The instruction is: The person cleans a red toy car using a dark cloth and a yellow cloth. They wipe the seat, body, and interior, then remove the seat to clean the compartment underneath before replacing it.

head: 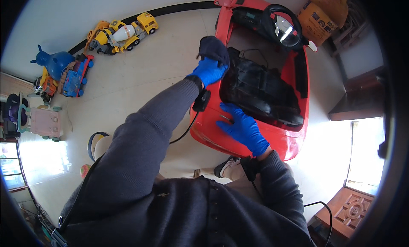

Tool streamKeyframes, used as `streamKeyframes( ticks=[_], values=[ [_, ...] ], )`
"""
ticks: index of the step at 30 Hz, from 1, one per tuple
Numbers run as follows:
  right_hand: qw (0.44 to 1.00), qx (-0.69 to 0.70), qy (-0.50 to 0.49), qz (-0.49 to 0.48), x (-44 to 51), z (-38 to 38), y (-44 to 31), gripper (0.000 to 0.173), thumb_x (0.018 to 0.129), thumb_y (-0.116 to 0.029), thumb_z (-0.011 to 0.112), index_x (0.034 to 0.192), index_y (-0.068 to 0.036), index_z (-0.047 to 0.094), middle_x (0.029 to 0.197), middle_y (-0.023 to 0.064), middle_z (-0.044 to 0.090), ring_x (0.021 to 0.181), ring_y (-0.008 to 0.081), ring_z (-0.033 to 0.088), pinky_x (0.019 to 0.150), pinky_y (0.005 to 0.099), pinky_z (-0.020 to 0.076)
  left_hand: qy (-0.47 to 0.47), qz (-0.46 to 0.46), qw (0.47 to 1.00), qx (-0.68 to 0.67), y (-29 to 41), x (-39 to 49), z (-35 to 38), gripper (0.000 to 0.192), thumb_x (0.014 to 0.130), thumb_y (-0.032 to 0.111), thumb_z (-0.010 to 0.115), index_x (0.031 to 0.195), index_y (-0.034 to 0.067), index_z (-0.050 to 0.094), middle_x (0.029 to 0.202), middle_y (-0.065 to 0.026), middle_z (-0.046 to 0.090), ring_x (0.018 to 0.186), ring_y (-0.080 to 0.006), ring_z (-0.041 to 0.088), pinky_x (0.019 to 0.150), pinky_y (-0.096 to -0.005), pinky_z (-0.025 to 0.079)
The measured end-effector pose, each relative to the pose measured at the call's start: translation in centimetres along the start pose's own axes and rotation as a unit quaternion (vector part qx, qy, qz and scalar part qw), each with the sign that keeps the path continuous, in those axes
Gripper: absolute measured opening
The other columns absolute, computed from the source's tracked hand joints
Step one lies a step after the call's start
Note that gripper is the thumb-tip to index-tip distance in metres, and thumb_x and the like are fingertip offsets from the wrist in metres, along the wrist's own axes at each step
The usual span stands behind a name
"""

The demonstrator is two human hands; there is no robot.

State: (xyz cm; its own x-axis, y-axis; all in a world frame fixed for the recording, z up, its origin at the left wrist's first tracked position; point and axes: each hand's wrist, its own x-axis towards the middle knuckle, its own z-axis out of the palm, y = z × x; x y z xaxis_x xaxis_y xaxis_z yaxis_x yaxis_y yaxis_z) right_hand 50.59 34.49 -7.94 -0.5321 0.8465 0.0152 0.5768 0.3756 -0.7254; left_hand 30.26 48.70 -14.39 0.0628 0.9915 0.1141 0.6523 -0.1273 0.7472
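A red ride-on toy car (204, 128) with a black seat (255, 84) and a black steering wheel (284, 25) stands in front of me. My left hand (211, 69), in a blue glove, is closed on a dark cloth (212, 49) at the car's left side, by the edge of the cabin. Also gloved in blue, my right hand (244, 127) rests on the red rear body behind the seat, fingers apart. A small metallic piece (226, 118) shows between its thumb and fingers; whether the hand touches it I cannot tell. Black devices with cables sit at both wrists.
Yellow toy trucks (127, 33) stand along the wall. Further left are a blue animal-shaped toy (54, 63), a blue toy train (74, 82) and a pink toy cart (44, 121). An orange bag (316, 23) lies beyond the car. Balls lie on the floor at left.
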Motion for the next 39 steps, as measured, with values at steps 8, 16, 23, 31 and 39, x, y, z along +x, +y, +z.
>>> streamKeyframes(
  ticks=[8,16,23,31,39],
  values=[
    [0.997,-0.045,-0.024,0.065,0.1,-0.1,-0.5,0.061,0.081,-0.034,0.070,0.133,-0.012,0.049,0.122,0.0167,0.060,0.106,0.0365,0.060,0.089,0.0400,0.0498,0.074,0.061,0.995,-0.025,2.0,-10.9,-0.4,0.067,0.085,0.024,0.063,0.143,0.007,0.033,0.145,-0.0228,0.033,0.133,-0.0414,0.033,0.109,-0.0431,0.031],
    [0.995,-0.082,-0.012,0.052,0.0,0.4,-0.6,0.067,0.082,-0.038,0.066,0.140,-0.014,0.042,0.127,0.0193,0.056,0.107,0.0383,0.058,0.089,0.0412,0.0492,0.143,0.092,0.983,-0.068,3.2,-19.6,0.4,0.069,0.089,0.019,0.061,0.145,0.003,0.026,0.149,-0.0215,0.030,0.138,-0.0333,0.029,0.112,-0.0376,0.025],
    [0.995,-0.045,0.025,0.086,0.1,1.5,0.3,0.055,0.087,-0.032,0.059,0.137,-0.016,0.045,0.117,0.0216,0.060,0.097,0.0402,0.062,0.082,0.0443,0.0509,0.004,-0.076,0.993,-0.085,1.3,-17.8,0.4,0.074,0.091,0.031,0.057,0.147,0.002,0.019,0.151,-0.0230,0.023,0.142,-0.0319,0.019,0.115,-0.0344,0.018],
    [0.992,-0.024,0.019,0.125,0.2,1.4,0.0,0.048,0.089,-0.026,0.060,0.135,-0.018,0.049,0.103,0.0231,0.064,0.089,0.0397,0.063,0.075,0.0425,0.0525,-0.038,-0.064,0.997,0.011,-1.3,-6.4,-0.6,0.074,0.093,0.042,0.053,0.145,-0.001,0.024,0.148,-0.0237,0.030,0.139,-0.0302,0.029,0.112,-0.0347,0.025],
    [0.978,-0.182,0.050,0.089,1.4,-2.2,1.7,0.025,0.088,-0.029,0.059,0.099,-0.008,0.068,0.083,0.0181,0.067,0.073,0.0363,0.065,0.063,0.0409,0.0532,-0.087,-0.095,0.992,-0.013,-1.7,-3.2,-1.5,0.071,0.092,0.053,0.046,0.139,0.000,0.038,0.141,-0.0243,0.041,0.132,-0.0351,0.039,0.110,-0.0375,0.030]
  ],
)
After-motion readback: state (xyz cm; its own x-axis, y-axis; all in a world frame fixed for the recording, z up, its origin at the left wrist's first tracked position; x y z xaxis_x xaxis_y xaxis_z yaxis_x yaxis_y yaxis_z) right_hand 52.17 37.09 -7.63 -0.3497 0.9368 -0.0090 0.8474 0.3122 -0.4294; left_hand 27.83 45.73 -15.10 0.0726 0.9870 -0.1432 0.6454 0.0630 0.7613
